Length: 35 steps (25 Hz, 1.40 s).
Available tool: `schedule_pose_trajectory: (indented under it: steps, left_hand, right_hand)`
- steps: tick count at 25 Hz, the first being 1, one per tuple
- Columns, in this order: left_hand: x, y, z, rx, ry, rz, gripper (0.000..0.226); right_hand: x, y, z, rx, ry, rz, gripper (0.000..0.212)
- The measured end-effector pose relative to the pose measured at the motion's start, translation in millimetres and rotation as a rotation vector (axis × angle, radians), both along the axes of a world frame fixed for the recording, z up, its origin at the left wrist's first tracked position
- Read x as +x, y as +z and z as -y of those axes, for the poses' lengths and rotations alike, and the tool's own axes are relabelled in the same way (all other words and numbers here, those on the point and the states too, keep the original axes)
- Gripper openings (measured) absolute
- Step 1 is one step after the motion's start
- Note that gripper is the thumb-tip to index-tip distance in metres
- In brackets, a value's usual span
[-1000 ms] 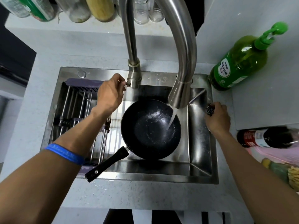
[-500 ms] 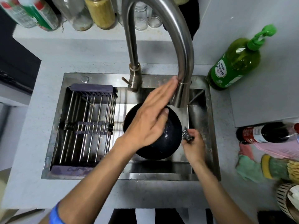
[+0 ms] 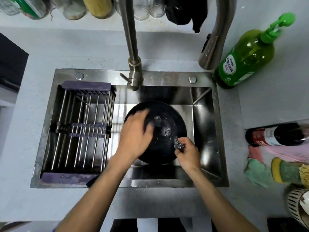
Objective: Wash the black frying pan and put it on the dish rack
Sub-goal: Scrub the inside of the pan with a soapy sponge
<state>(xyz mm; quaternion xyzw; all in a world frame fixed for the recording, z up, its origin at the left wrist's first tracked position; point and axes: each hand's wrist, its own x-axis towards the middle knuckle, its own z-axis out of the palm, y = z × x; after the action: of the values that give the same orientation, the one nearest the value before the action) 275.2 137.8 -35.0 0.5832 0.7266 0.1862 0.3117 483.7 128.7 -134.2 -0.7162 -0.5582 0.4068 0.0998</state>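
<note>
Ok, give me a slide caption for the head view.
Left hand over the pan in the sink, right hand gripping a scourer.

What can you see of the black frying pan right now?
The black frying pan is round, dark and wet, lying open side up in the steel sink to the right of the dish rack. Small bubbles sit near its middle. The left hand, blurred, lies over its left side; the right hand presses a steel scourer at its right rim. Its handle is mostly hidden under the left forearm.
</note>
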Motion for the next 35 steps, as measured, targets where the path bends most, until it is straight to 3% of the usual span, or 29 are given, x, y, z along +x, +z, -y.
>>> schedule_pose_trajectory:
  steps: [3,6,9,11,13,16,18,21,23,26,28,30,33,35]
  left_hand:
    - [-26,-74,92,-0.555,-0.076,-0.284,0.087]
    - [-26,-107,96,-0.602,-0.079,-0.471,0.07]
    - [-39,-126,78,-0.668,-0.05,-0.454,0.045]
    - [-41,-129,75,-0.662,-0.038,-0.486,0.034]
    - [-38,-130,72,-0.609,0.009,-0.498,0.024]
    - [-40,-134,68,-0.583,0.032,-0.487,0.021]
    - [-41,-134,66,-0.593,0.022,-0.493,0.019]
    - [-39,-137,67,-0.599,0.003,-0.521,0.02]
    - [-40,-141,66,-0.608,-0.014,-0.531,0.022]
    - [-41,-140,67,-0.605,0.011,-0.515,0.022]
    - [-39,-140,66,-0.611,0.015,-0.52,0.022]
    - [-39,-142,65,-0.621,0.008,-0.531,0.023]
    - [-40,-141,65,-0.623,0.025,-0.519,0.024]
    - [-40,-139,65,-0.625,0.039,-0.508,0.024]
  right_hand:
    - [-41,-57,-53,0.087,0.229,0.138,0.039]
    - [-76,-103,-95,0.037,0.487,0.383,0.039]
    - [-74,-123,-71,-0.113,0.704,0.608,0.038]
    - [-79,-117,-26,-0.304,0.745,0.423,0.065]
    - [-89,-121,-33,-0.387,0.68,0.205,0.081]
    - [-76,-128,-73,-0.311,0.639,0.171,0.077]
    - [-66,-126,-49,-0.388,0.661,0.196,0.076]
    - [-108,-129,-28,-0.358,0.769,-0.022,0.069]
    - [-106,-137,-69,-0.259,0.72,0.025,0.065]
    - [-67,-131,-48,-0.352,0.691,0.225,0.069]
    - [-94,-127,-20,-0.325,0.825,0.101,0.068]
    - [-112,-131,-58,-0.312,0.788,-0.025,0.063]
    - [-74,-128,-77,-0.362,0.667,0.194,0.064]
    - [-83,-117,-30,-0.394,0.776,0.185,0.065]
